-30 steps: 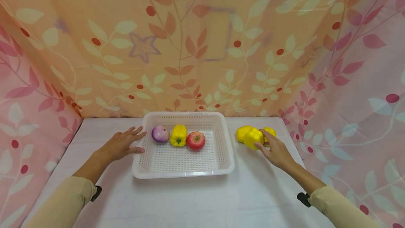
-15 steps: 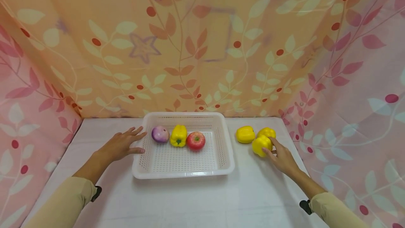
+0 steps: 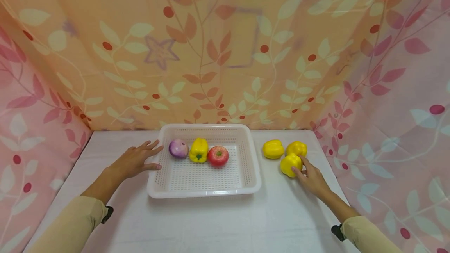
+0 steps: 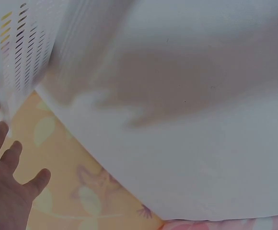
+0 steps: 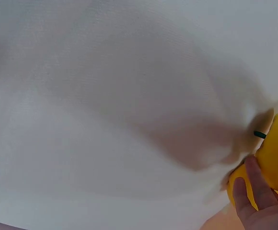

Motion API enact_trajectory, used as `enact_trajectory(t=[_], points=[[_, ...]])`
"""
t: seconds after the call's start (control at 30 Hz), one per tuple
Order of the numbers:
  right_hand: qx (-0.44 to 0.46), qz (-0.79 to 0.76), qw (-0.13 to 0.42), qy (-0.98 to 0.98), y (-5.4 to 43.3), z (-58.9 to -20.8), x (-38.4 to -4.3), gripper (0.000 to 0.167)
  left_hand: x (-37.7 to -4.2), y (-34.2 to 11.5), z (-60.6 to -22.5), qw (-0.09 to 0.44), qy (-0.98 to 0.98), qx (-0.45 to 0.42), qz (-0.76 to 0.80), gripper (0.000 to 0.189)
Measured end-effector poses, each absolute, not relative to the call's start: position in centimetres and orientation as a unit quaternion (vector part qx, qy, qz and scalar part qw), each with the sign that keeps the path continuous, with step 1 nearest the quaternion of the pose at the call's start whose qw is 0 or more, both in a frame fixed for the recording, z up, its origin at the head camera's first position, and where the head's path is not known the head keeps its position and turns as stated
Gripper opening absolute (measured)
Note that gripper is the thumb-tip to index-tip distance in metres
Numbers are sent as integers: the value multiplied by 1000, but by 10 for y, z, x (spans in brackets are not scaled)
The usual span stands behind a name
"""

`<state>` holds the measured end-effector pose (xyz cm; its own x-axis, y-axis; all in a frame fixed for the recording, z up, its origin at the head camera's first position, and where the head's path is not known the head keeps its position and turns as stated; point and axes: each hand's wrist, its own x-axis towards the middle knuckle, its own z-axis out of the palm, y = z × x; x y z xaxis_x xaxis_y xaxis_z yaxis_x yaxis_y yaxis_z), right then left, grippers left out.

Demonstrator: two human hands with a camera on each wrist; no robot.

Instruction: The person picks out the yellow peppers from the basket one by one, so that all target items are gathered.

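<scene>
My right hand pinches a yellow bell pepper between thumb and fingers, low over the white table right of the basket. Just behind it is a second yellow bell pepper, and a third yellow bell pepper lies to the left. In the right wrist view, fingers show against the yellow skin, and a dark green stem sticks out. Spread and fairly straight, the fingers of my left hand reach the left rim of the white plastic basket.
Inside the basket, a purple-and-white round vegetable, a yellow bell pepper and a red apple sit in a row. Floral cloth hangs behind and on both sides of the white-covered table.
My right hand has brought its pepper rightward and toward me, away from the left pepper, mostly in the first half second. The left hand and basket have stayed put.
</scene>
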<state>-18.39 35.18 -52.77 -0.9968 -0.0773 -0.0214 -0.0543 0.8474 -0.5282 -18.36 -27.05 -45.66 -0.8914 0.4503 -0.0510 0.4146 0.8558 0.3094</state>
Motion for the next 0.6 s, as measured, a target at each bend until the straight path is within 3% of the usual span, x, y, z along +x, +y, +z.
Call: enact_trajectory(t=[0.6], points=[[-7, -265, 51, 963, 340, -527, -187, 93, -184, -271, -458, 68, 961, 222, 153, 79]])
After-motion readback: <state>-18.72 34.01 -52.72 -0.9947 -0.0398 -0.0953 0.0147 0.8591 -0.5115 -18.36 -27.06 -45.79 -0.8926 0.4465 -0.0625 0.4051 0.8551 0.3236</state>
